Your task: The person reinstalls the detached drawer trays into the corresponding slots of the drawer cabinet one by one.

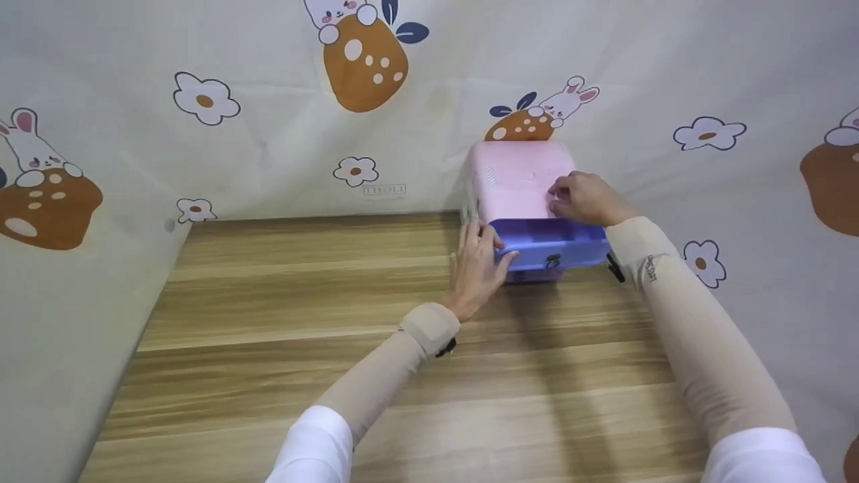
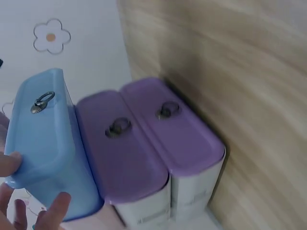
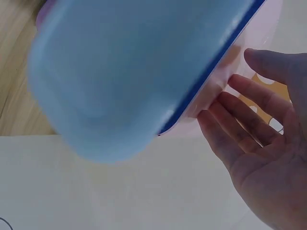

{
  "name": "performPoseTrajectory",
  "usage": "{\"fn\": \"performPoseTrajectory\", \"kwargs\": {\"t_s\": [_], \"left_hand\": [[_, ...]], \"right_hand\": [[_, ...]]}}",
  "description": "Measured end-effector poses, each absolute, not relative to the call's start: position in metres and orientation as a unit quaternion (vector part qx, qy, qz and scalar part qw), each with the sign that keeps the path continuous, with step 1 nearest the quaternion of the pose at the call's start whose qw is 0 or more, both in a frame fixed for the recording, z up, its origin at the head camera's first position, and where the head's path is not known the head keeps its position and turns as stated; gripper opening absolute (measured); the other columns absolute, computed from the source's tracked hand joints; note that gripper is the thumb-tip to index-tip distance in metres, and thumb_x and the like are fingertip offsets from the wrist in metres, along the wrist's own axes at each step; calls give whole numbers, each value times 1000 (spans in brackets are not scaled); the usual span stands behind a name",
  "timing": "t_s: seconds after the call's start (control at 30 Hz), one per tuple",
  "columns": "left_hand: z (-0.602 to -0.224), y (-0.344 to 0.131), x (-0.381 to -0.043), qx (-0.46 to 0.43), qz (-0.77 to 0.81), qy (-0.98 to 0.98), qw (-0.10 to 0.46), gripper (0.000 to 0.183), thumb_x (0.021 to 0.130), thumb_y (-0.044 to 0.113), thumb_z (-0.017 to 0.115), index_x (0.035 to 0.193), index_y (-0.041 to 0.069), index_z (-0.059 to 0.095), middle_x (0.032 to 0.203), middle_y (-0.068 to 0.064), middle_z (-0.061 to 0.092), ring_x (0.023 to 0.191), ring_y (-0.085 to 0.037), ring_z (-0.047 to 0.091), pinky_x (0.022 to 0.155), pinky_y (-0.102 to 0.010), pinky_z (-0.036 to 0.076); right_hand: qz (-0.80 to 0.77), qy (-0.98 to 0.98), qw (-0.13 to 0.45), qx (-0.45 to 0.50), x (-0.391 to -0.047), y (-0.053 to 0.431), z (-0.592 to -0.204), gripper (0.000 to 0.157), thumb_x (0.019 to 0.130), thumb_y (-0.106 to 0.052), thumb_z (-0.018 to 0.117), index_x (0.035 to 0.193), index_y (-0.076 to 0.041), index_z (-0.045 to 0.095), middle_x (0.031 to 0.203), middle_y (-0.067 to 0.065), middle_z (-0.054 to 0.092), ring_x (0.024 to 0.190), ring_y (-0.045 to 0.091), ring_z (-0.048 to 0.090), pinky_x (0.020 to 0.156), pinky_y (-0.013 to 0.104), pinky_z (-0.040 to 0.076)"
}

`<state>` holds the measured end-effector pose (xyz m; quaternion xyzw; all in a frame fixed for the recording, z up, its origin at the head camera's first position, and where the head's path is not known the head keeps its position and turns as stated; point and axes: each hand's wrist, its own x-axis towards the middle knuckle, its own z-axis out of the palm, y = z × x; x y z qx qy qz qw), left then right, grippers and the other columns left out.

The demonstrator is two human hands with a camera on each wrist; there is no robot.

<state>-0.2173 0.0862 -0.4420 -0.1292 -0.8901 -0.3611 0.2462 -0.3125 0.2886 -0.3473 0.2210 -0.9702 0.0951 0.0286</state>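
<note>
A small drawer cabinet with a pink top (image 1: 527, 174) stands against the patterned backdrop. Its top blue drawer (image 1: 567, 256) is pulled out, showing a darker interior, and a ring-shaped metal pull (image 2: 43, 102) hangs on its front. My left hand (image 1: 475, 268) holds the drawer's left front corner, thumb at the front edge and fingers along the side. My right hand (image 1: 585, 198) is at the right of the pink top, its fingers loosely bent and the fingertips against the pink surface in the right wrist view. It holds nothing visible.
Two closed purple drawers (image 2: 175, 127) with ring pulls sit below the blue one. The cabinet stands on a wood-grain tabletop (image 1: 302, 315), near its back edge. Behind and beside it hangs a pale backdrop (image 1: 268, 154) printed with flowers and rabbits.
</note>
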Motion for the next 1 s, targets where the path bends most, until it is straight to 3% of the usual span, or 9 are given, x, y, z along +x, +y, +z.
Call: {"fn": "performPoseTrajectory", "kwargs": {"t_s": [0.13,0.3,0.67,0.87,1.0], "left_hand": [[-434,84,-233,-104,-346,-903,231,27,86,34,76,93,13,60,120,-4,53,119,-21,52,72,-37,57],[-430,86,-247,-90,-330,-913,221,29,86,34,75,94,11,59,121,-6,53,115,-22,55,76,-37,60],[-433,84,-273,-52,-330,-915,226,32,90,36,71,102,14,52,110,-4,55,104,-21,59,70,-36,58],[-441,80,-267,-84,-343,-908,227,37,89,36,71,110,13,51,112,-5,55,107,-21,57,75,-34,58],[-448,63,-247,-152,-325,-905,228,39,95,33,64,123,8,51,127,-11,52,119,-26,54,84,-36,60]], "right_hand": [[87,-970,33,223,-314,289,-346,32,88,-16,62,110,6,66,102,29,68,92,43,64,90,55,54],[88,-975,11,205,-317,288,-346,35,90,-18,60,115,6,65,107,28,67,93,40,63,90,54,54],[85,-957,45,272,-326,285,-348,32,90,-15,61,111,9,65,103,30,68,95,45,65,89,56,54],[85,-959,35,269,-325,290,-353,33,90,-15,61,112,9,65,103,30,68,94,45,64,89,56,53],[82,-961,41,262,-326,299,-349,33,91,-15,60,113,9,65,105,31,68,97,46,64,91,57,53]]}}
